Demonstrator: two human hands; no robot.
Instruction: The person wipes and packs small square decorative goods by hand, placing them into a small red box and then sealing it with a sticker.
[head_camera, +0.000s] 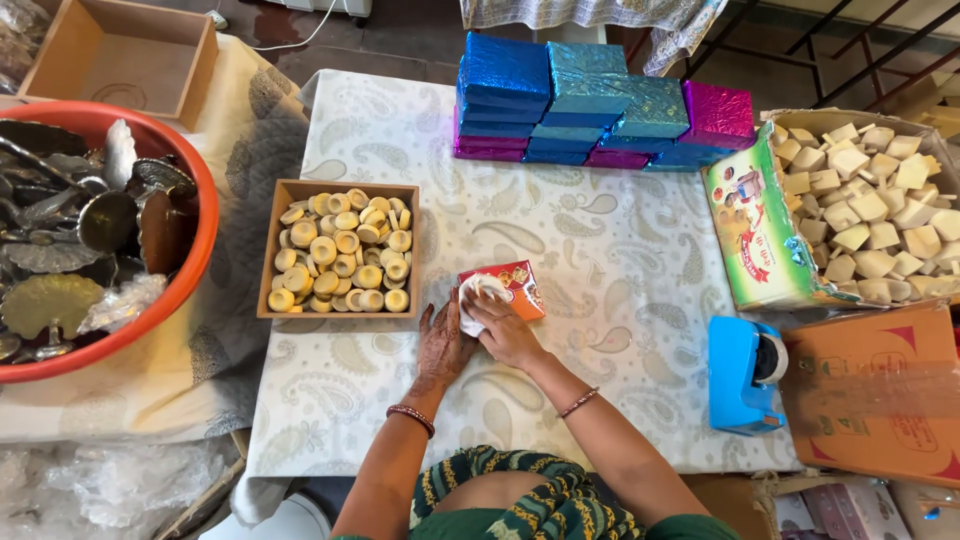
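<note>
We are pressing both hands, left hand (443, 345) flat and right hand (505, 328) curled over white wrap (470, 292), onto the red box (510, 285) lying just beyond our fingers, long axis left-right, right of the tray (340, 312).

Small red-and-orange printed cardboard box (512, 283) lies mid-surface, its open end stuffed with white tissue, both hands on it. Stack of flat foil-wrapped boxes, blue, teal and magenta (590, 100), sits at the far edge of the surface. Open green carton with colourful printed side (760, 235) at right holds pale cubes. Orange-brown corrugated carton with red print (870, 390) sits near right. Plain empty brown cardboard box (120, 55) far left.
</note>
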